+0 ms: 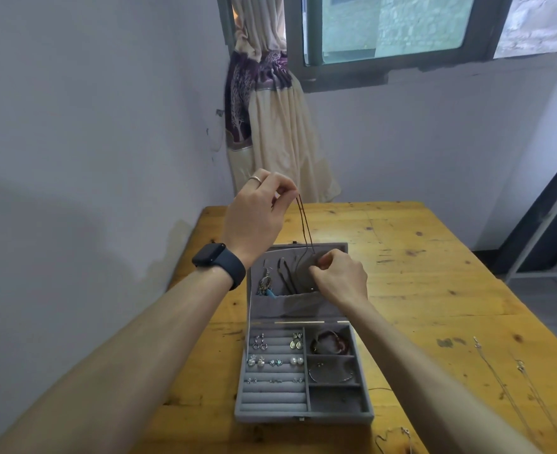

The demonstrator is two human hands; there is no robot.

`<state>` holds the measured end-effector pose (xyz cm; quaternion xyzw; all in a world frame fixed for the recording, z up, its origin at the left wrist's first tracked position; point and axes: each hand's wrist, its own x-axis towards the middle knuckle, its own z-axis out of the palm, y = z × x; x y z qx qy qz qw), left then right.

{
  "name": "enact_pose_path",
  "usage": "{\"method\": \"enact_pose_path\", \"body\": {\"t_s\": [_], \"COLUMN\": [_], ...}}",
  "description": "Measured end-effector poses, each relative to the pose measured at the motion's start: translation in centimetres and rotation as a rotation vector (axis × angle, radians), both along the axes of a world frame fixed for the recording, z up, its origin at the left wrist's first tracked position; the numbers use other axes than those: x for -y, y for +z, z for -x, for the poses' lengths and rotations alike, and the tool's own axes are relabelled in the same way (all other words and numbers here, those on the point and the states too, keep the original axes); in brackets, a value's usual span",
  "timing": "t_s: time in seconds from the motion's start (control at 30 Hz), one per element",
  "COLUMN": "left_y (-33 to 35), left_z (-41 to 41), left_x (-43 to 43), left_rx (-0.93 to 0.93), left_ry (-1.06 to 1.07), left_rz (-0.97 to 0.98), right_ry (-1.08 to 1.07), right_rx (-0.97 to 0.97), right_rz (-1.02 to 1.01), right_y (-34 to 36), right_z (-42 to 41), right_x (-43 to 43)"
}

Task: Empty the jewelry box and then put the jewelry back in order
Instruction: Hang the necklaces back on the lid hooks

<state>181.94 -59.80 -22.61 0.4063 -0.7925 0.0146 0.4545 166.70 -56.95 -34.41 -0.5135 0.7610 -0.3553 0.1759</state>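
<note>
Reaching both forearms in from the near edge over the wooden table (434, 257), a dark watch (216, 258) strapped on the left wrist; pinching the top of the brown cord necklace (304, 224) between thumb and fingertips of the left hand (257, 217), lifted high above the far side of the jewelry box (270, 417), probably pulling the two strands straight so nothing tangles; closing the curled fingers of the right hand (339, 276) on the cord's lower end against the inside of the upright lid (272, 253), apparently at a hanging hook, though hiding that spot behind the knuckles; not revealing whether hooking on or unhooking; showing a dangling earring (265, 281) and a second dark cord (285, 273) hanging at the lid's left, tails tucked into the pocket (290, 304) below, likely against swinging; showing earring pairs (277, 360) seated in the near-left ring rolls, a beaded bracelet (331, 344) and a thin bangle (331, 375) in separate right-hand compartments, each sort apart for easy finding; showing thin chains (499, 388) stretched out on the table to the near right, well apart from the box, presumably laid straight against knotting.
</note>
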Motion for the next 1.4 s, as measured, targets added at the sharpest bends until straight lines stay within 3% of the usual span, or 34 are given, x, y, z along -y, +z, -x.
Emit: {"method": "enact_pose_path", "body": {"t_s": [0.47,0.67,0.8,0.9,1.03,1.23,1.4], "left_y": [-0.2,-1.5,-2.5,-3.0,-3.1,-1.9,-1.6], "left_z": [0.2,0.1,0.0,0.1,0.2,0.4,0.0], "left_x": [-1.1,-0.6,-0.4,-0.4,-0.4,-0.5,-0.6], "left_rx": [-0.015,0.187,0.347,0.522,0.696,0.663,0.612], "left_ry": [-0.034,-0.035,-0.024,0.006,0.003,-0.054,-0.032], "left_rz": [0.054,-0.005,-0.064,-0.162,-0.312,-0.345,-0.299], "right_ry": [-0.023,0.115,0.222,0.235,0.091,0.242,0.151], "right_rx": [-0.302,-0.318,-0.365,-0.325,-0.156,-0.086,0.011], "right_rz": [-0.004,0.079,0.008,-0.031,0.121,0.165,0.313], "right_y": [-0.6,-1.2,-1.7,-1.9,-1.9,-1.7,-0.8], "right_z": [0.4,0.5,0.6,1.2,2.6,2.0,1.0], "right_x": [0.0,-1.0,-1.8,-2.3,-2.6,-2.0,-0.9]}}
